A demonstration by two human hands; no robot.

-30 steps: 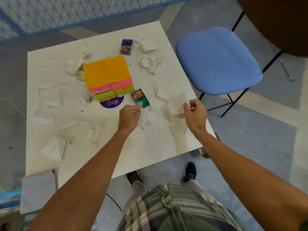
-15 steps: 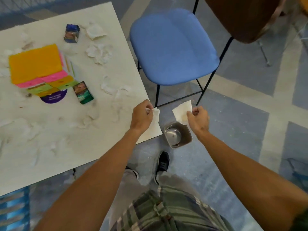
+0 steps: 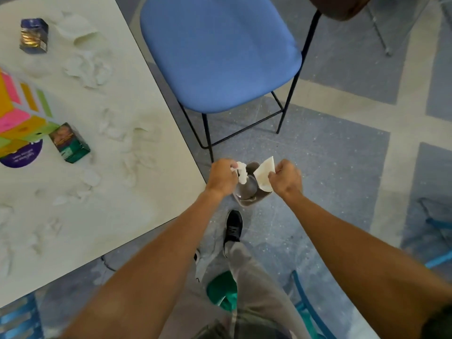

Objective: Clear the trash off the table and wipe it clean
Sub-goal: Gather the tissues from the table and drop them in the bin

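Hanging over a small metal bin (image 3: pixel 245 193) on the floor, two bits of paper are pinched just past the table (image 3: pixel 137 206) corner.

A twisted, crumpled white tissue (image 3: pixel 242 173) is gripped between the curled fingers of the left hand (image 3: pixel 221 178), while a flat cream sheet (image 3: pixel 263 176) with a pointed corner is clamped between thumb and fingers of the right hand (image 3: pixel 286 178). The bin is squarish with rounded corners and a dull sheen inside. On the smooth pale table top, many torn white scraps (image 3: pixel 88 69) are scattered around a glossy green carton (image 3: pixel 69 143), a dark blue carton (image 3: pixel 33 35) and bright blocks of sticky notes (image 3: pixel 22 111). A padded blue chair (image 3: pixel 220 52) on thin black legs is set beside the table.
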